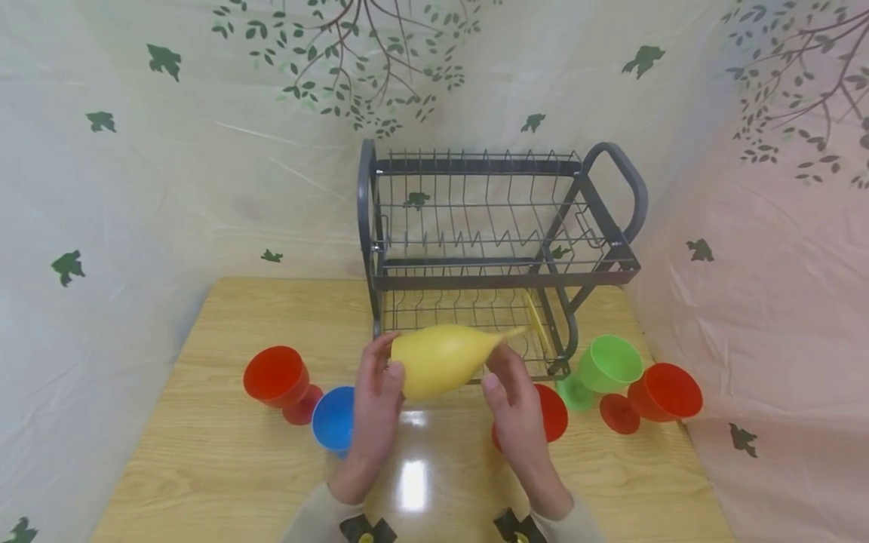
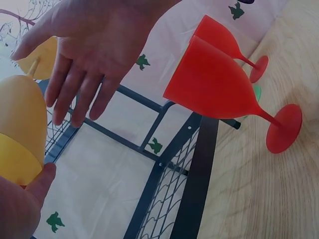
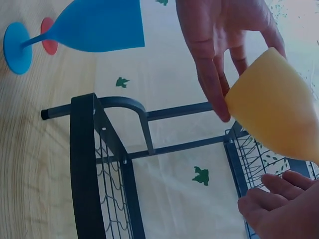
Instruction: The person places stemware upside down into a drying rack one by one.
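A yellow plastic goblet (image 1: 444, 360) lies sideways in the air above the table, its mouth to the left and its stem to the right. My left hand (image 1: 377, 411) grips it by the rim end, thumb (image 2: 42, 181) on the near side and fingers on the far side. Close by the stem end is my right hand (image 1: 517, 407). Its fingers are extended in the left wrist view, with a gap between them and the bowl. The goblet's yellow foot (image 1: 539, 323) stands out edge-on, overlapping the rack's lower tier in the head view.
A dark two-tier dish rack (image 1: 489, 282) stands behind the hands. Left on the wooden table (image 1: 204, 467) are a red goblet (image 1: 277, 377) and a blue goblet (image 1: 333, 418). On the right stand a green goblet (image 1: 609, 363), a red goblet (image 1: 665, 392) and another red goblet (image 1: 553, 413), partly hidden.
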Tool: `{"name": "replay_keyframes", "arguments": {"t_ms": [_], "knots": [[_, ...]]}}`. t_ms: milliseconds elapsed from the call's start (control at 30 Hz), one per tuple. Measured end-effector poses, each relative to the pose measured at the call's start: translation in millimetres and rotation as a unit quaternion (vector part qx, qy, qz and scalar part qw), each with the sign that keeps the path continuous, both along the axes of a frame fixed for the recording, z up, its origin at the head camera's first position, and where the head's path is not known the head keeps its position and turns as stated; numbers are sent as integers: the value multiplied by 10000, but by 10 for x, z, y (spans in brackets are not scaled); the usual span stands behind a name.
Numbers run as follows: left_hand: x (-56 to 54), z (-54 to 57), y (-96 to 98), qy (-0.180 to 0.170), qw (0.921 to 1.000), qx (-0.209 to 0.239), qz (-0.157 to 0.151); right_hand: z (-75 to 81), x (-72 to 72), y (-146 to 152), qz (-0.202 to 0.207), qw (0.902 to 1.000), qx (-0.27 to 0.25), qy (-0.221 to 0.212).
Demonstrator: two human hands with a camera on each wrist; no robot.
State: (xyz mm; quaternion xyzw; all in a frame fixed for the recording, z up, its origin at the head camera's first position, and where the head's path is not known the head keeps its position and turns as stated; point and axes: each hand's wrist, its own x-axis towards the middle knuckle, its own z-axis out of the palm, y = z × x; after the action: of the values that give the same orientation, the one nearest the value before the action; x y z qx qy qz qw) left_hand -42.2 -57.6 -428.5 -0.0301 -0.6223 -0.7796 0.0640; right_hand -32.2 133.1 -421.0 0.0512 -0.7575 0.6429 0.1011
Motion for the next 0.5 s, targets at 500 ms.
{"name": "replay_keyframes", "arguments": {"t_ms": [500], "knots": [[-16, -86, 121, -139, 9999, -95, -16, 34, -75, -74, 106, 9960, -851, -264]]}}
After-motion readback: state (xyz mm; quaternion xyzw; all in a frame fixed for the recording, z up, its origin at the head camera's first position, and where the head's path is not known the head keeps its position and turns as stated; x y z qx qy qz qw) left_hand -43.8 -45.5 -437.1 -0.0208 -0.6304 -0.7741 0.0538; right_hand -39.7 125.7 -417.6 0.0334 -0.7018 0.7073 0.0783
